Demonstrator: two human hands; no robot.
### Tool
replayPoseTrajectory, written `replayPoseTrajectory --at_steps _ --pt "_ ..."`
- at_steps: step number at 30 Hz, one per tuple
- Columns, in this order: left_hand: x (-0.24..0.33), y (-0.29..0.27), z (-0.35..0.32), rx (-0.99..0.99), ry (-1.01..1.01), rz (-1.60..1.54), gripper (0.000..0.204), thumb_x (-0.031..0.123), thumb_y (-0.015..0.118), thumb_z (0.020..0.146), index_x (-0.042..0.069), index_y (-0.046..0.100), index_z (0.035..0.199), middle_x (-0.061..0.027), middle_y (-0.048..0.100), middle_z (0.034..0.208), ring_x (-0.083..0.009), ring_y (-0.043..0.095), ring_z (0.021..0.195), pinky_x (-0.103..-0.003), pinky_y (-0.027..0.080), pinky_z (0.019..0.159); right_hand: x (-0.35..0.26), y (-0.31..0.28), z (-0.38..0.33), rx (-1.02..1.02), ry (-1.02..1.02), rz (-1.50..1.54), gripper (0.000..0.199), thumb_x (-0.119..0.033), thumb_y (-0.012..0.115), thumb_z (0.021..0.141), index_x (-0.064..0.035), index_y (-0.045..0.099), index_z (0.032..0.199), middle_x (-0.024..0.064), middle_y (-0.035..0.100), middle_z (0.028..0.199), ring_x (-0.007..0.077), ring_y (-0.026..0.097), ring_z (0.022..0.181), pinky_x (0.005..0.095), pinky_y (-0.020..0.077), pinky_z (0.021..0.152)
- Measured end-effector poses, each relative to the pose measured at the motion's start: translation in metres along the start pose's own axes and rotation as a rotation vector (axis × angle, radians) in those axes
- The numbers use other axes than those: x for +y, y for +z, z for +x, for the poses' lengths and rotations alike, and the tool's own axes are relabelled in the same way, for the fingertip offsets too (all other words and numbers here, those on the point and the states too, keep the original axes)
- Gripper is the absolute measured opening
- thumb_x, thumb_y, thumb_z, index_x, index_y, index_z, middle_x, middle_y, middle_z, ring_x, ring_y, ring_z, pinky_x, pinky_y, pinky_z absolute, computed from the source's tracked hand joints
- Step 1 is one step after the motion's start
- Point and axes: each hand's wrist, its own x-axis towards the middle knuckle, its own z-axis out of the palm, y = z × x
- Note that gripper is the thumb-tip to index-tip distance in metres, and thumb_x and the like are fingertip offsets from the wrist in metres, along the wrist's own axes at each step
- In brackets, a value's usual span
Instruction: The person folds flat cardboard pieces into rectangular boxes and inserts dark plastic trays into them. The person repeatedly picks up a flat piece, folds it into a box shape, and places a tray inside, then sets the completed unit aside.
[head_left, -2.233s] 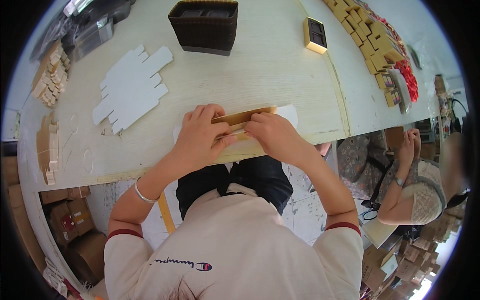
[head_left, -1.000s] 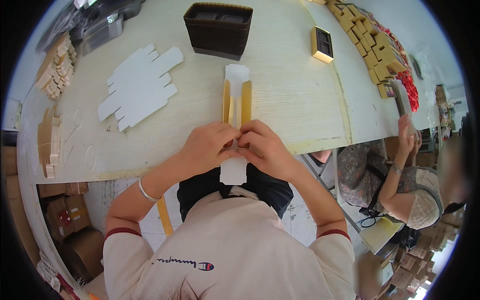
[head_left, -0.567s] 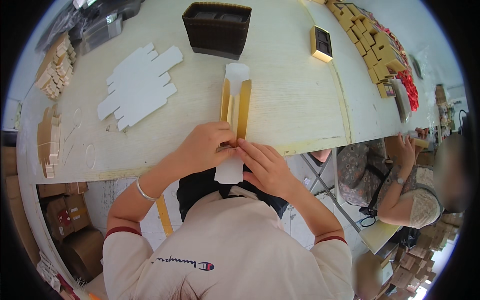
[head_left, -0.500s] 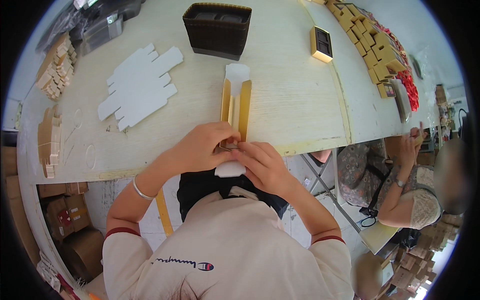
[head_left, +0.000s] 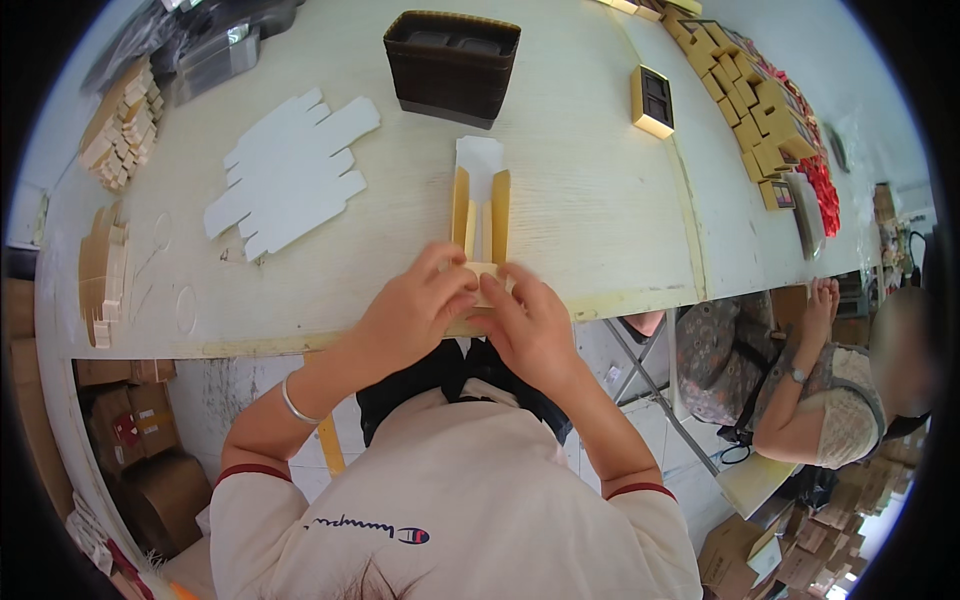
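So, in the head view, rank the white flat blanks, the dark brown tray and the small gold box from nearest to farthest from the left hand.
From the left hand:
1. White flat blanks, up and to its left.
2. Dark brown tray, straight ahead at the far edge.
3. Small gold box, far right.

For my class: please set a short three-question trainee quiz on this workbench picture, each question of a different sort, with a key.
1. True or false: both hands, left hand and right hand, press the near end of the gold-and-white box blank.
2. What lies left of the blank? A) stack of flat white cut-outs B) scissors C) a cup
3. Fill in: the dark brown tray sits ___ the blank, farther from the person.

Key: 1 true; 2 A; 3 beyond.
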Motion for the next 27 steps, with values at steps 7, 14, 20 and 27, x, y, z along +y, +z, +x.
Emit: replayPoseTrajectory --at_steps 7,14,20,27 --pt "-0.004 -0.001 -0.002 0.003 0.205 0.384 0.016 0.006 0.066 0.076 0.006 0.063 0.092 -0.0037 0.06 0.096 -0.023 0.056 0.08 -0.033 0.05 0.062 0.004 -0.001 0.006 -0.218 -0.102 -0.153 0.018 -0.008 0.065 0.071 -0.0039 0.06 0.088 0.0085 0.052 0.087 0.0238 0.051 0.073 0.0322 0.0414 0.064" --pt "-0.012 -0.044 0.032 -0.466 0.152 0.318 0.005 0.008 0.069 0.075 0.008 0.066 0.079 0.0006 0.063 0.084 -0.0223 0.055 0.084 -0.036 0.047 0.075 0.003 -0.02 0.02 -0.361 0.039 0.088 0.02 -0.008 0.066 0.077 -0.0049 0.063 0.097 0.0134 0.057 0.1 0.0298 0.058 0.085 0.0395 0.0461 0.072" --pt "0.012 -0.06 0.044 -0.546 0.172 0.49 0.021 0.027 0.075 0.072 0.009 0.064 0.07 0.0011 0.062 0.076 -0.0228 0.052 0.096 -0.051 0.025 0.112 0.069 -0.038 0.013 -0.171 0.031 -0.199 0.02 -0.005 0.066 0.074 -0.0047 0.062 0.093 0.0101 0.057 0.091 0.0282 0.055 0.082 0.0394 0.0443 0.071" --pt "0.011 -0.069 0.037 -0.629 0.215 0.731 0.025 0.032 0.074 0.073 0.008 0.066 0.074 -0.002 0.062 0.083 -0.0261 0.05 0.111 -0.057 0.018 0.114 0.056 -0.035 0.009 -0.202 -0.038 -0.207 0.011 -0.004 0.065 0.074 -0.0051 0.054 0.074 0.0091 0.05 0.071 0.0273 0.052 0.072 0.0383 0.04 0.064"
